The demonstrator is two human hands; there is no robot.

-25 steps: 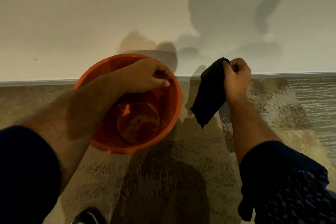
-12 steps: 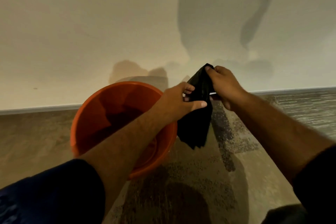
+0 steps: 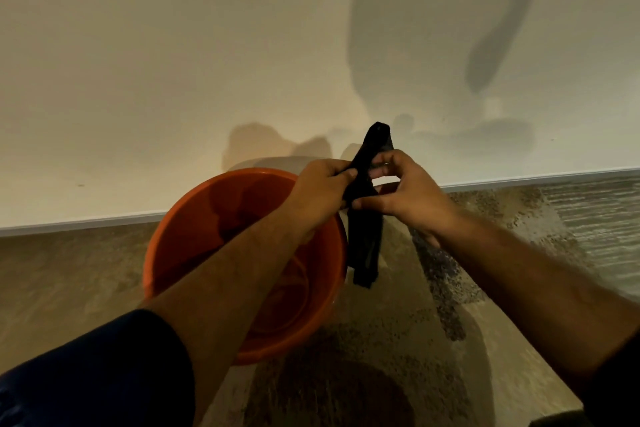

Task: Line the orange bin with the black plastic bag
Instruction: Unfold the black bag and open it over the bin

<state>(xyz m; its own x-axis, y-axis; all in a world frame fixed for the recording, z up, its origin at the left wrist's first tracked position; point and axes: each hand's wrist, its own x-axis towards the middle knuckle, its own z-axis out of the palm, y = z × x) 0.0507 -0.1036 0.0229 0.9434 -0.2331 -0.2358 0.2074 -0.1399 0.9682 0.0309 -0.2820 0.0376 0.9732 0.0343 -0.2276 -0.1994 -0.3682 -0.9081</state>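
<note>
Black plastic bag (image 3: 363, 236) hangs upright, folded long, pinched by left hand (image 3: 320, 191) and right hand (image 3: 405, 191).

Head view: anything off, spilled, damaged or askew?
Nothing stands out. The orange bin stands upright on the floor by the wall, nothing spilled. Both hands, left and right, pinch the black bag, folded narrow, beside the bin's rim.

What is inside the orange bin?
The orange bin looks empty: bare orange walls and floor. The left hand and its forearm cover part of the inside. The black bag hangs outside.
</note>
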